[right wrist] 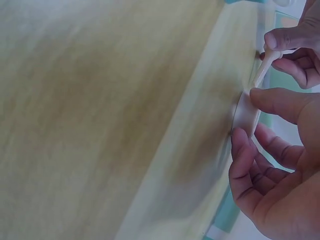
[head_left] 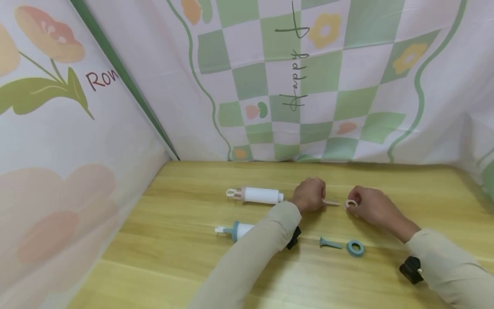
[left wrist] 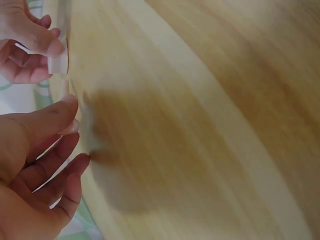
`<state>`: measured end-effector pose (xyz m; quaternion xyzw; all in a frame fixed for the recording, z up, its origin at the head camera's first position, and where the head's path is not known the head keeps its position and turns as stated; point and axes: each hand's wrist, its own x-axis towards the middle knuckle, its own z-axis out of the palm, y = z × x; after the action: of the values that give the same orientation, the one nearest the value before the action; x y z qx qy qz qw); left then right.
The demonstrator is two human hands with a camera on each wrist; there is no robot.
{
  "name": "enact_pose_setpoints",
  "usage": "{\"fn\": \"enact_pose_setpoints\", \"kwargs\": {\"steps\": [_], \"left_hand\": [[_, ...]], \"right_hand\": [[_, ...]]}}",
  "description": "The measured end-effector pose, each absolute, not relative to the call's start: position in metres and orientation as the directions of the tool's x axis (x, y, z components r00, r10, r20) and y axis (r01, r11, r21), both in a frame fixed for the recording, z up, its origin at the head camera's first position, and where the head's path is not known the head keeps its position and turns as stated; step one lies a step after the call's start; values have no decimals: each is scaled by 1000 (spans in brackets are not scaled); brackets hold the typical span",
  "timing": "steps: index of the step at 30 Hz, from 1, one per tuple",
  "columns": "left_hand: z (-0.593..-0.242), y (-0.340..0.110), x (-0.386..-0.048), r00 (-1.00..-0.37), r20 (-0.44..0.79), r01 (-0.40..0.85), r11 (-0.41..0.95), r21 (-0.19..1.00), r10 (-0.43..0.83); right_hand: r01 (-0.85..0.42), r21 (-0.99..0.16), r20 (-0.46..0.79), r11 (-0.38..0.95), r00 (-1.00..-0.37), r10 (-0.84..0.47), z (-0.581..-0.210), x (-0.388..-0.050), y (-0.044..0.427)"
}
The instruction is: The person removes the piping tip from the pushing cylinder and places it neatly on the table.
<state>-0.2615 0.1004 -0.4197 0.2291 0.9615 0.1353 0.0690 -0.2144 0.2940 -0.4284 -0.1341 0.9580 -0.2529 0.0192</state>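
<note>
My left hand (head_left: 308, 194) pinches one end of a thin pale pink pin (head_left: 332, 203), whose shaft points right along the table. Just beyond its tip, a pale pink ring (head_left: 350, 203) is held between the thumb and fingers of my right hand (head_left: 376, 208). In the right wrist view the ring (right wrist: 245, 115) stands on edge at the tabletop, its rim close to the tip of the pin (right wrist: 265, 67); whether they touch I cannot tell. The left wrist view shows the pin's head (left wrist: 71, 128) between thumb and fingers.
Nearer me lie a blue pin (head_left: 330, 243) and a blue ring (head_left: 355, 248). A white cylinder with a pink collar (head_left: 262, 195) lies left of my left hand. Below it, a blue-collared cylinder (head_left: 244, 230) is partly covered by my left sleeve. A patterned curtain (head_left: 285, 141) borders the wooden table (head_left: 154, 240).
</note>
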Motion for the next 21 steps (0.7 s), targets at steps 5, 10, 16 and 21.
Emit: {"fn": "enact_pose_setpoints", "kwargs": {"steps": [5, 10, 16, 21], "left_hand": [[-422, 102, -260, -890, -74, 426, 878, 219, 450], [-422, 99, -259, -887, -66, 435, 874, 214, 458], [-424, 98, -257, -884, -55, 440, 867, 232, 464], [-424, 97, -255, -882, -51, 441, 859, 260, 468]], "right_hand": [[-264, -489, 49, 832, -960, -275, -432, -215, 294], [-263, -496, 44, 828, -959, -278, -431, -217, 293], [-248, -503, 22, 828, -962, -274, -431, -218, 292], [-234, -518, 10, 822, -963, -268, -432, -217, 293]]}}
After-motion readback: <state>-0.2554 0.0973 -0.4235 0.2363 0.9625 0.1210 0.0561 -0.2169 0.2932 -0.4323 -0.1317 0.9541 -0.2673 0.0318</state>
